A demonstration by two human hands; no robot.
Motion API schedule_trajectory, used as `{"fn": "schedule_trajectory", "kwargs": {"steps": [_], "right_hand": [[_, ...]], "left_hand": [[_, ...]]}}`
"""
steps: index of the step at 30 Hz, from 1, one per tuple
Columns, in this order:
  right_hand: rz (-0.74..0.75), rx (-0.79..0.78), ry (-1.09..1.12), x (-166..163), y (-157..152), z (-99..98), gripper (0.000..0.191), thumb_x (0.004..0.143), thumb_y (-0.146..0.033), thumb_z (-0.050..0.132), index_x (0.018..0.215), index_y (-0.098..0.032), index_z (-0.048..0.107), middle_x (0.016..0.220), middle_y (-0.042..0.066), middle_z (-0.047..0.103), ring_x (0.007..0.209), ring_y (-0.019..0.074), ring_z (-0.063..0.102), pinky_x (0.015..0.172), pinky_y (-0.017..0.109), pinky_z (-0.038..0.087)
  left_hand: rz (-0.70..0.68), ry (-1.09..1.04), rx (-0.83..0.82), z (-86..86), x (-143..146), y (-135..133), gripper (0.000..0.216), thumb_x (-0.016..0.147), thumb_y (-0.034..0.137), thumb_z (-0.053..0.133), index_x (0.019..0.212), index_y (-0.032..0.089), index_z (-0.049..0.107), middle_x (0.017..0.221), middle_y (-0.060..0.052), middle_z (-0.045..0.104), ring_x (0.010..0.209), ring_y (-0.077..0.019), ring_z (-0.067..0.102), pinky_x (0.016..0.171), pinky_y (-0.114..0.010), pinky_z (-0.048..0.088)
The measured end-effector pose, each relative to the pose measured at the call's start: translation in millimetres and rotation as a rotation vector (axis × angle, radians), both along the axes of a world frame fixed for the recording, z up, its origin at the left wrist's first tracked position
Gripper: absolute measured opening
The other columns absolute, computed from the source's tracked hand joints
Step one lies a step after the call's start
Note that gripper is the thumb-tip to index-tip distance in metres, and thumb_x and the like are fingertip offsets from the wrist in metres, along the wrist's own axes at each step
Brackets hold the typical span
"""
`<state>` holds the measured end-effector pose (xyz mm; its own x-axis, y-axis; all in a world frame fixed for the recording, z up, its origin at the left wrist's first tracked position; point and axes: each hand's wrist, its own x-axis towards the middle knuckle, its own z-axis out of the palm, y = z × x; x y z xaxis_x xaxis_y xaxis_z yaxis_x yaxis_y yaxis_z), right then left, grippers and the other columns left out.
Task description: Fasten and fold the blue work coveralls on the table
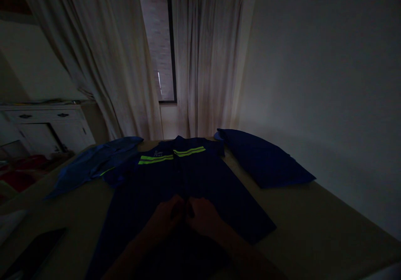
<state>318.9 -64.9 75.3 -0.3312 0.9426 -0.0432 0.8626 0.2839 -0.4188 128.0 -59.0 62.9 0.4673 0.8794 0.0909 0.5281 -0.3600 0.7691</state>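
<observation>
A dark navy work shirt point(213, 179) with yellow-green reflective stripes across its chest lies spread front up, its collar at the far side. Over the middle of its front, along the button line, my left hand point(169, 215) and my right hand point(200, 215) are close together. Both hands have their fingers curled and pinched on the shirt's front edges. The picture is very dark, so the fingertips and any button between them cannot be made out. The lower part of the shirt fades into shadow between my forearms.
A folded navy garment point(266, 161) lies at the right, near the wall. At the left lies a crumpled blue garment point(97, 161). A dark flat object point(36, 253) rests on the table point(319, 234) at the lower left. Behind stand curtains point(206, 62) and a white cabinet point(46, 123).
</observation>
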Motion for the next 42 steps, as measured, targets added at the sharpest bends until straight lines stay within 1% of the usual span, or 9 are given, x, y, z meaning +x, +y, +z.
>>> {"fn": "schedule_trajectory", "kwargs": {"steps": [3,6,14,17,23,29,32,35,42], "right_hand": [[-0.002,0.030,-0.009,0,-1,-0.5,0.028,0.084,-0.036,0.058,0.105,-0.020,0.069,0.098,0.009,0.077,0.087,0.0266,0.074,0.066,0.030,0.043],[0.002,0.036,-0.010,-1,-2,0.4,0.027,0.084,-0.036,0.058,0.103,-0.020,0.068,0.098,0.010,0.077,0.087,0.0269,0.074,0.064,0.029,0.041],[0.016,0.024,-0.017,-1,-1,0.1,0.025,0.085,-0.036,0.061,0.102,-0.020,0.067,0.097,0.008,0.076,0.085,0.0241,0.072,0.064,0.028,0.038],[0.031,0.029,-0.013,0,-1,2.0,0.024,0.085,-0.036,0.061,0.103,-0.020,0.067,0.097,0.008,0.076,0.085,0.0230,0.071,0.064,0.027,0.038],[0.037,0.050,0.021,1,-2,2.5,0.018,0.088,-0.033,0.060,0.099,-0.022,0.069,0.096,0.006,0.076,0.084,0.0208,0.070,0.062,0.026,0.035],[0.015,0.076,0.059,-1,0,0.6,0.020,0.089,-0.033,0.059,0.101,-0.023,0.070,0.096,0.005,0.077,0.084,0.0205,0.070,0.065,0.027,0.036],[-0.001,0.078,0.078,-2,0,-0.7,0.022,0.090,-0.035,0.059,0.103,-0.022,0.070,0.095,0.006,0.077,0.083,0.0203,0.070,0.065,0.027,0.036],[-0.015,0.062,0.122,-4,0,-2.0,0.023,0.091,-0.038,0.059,0.103,-0.022,0.070,0.093,0.004,0.076,0.081,0.0187,0.069,0.065,0.026,0.036],[-0.068,0.057,0.215,-8,2,-8.5,0.020,0.090,-0.034,0.060,0.100,-0.020,0.070,0.091,0.004,0.075,0.078,0.0153,0.067,0.062,0.024,0.035]], "left_hand": [[0.020,-0.027,-0.006,3.1,1,-1,0.017,0.093,0.035,0.056,0.104,0.023,0.061,0.086,0.001,0.073,0.076,-0.0153,0.067,0.068,-0.024,0.046],[0.022,-0.034,-0.040,4.5,2,0,0.018,0.092,0.038,0.059,0.101,0.023,0.063,0.088,0.001,0.074,0.080,-0.0162,0.068,0.071,-0.025,0.047],[0.012,-0.047,-0.078,-3.4,-1,5,0.016,0.088,0.033,0.057,0.094,0.020,0.064,0.087,0.000,0.073,0.081,-0.0163,0.066,0.071,-0.024,0.047],[0.007,-0.041,-0.085,-2.4,-2,6,0.017,0.087,0.034,0.057,0.092,0.019,0.066,0.087,-0.001,0.073,0.081,-0.0169,0.066,0.071,-0.025,0.047],[0.028,0.064,-0.074,0.9,-8,12,0.022,0.087,0.037,0.060,0.095,0.020,0.071,0.092,-0.001,0.076,0.085,-0.0174,0.068,0.077,-0.026,0.046],[-0.021,0.027,-0.127,-1.6,-9,12,0.025,0.087,0.037,0.059,0.098,0.019,0.071,0.095,-0.002,0.077,0.088,-0.0190,0.069,0.077,-0.027,0.048],[-0.005,0.062,-0.075,-5.0,-7,10,0.024,0.086,0.034,0.058,0.098,0.020,0.072,0.098,-0.003,0.077,0.091,-0.0202,0.068,0.081,-0.028,0.048],[0.029,0.108,-0.001,-7.0,-5,10,0.021,0.084,0.030,0.058,0.097,0.021,0.072,0.096,-0.002,0.076,0.088,-0.0194,0.067,0.079,-0.028,0.047],[0.049,0.156,0.030,-1.1,-2,7,0.017,0.084,0.029,0.059,0.094,0.021,0.070,0.091,-0.002,0.074,0.082,-0.0184,0.065,0.074,-0.027,0.044]]}}
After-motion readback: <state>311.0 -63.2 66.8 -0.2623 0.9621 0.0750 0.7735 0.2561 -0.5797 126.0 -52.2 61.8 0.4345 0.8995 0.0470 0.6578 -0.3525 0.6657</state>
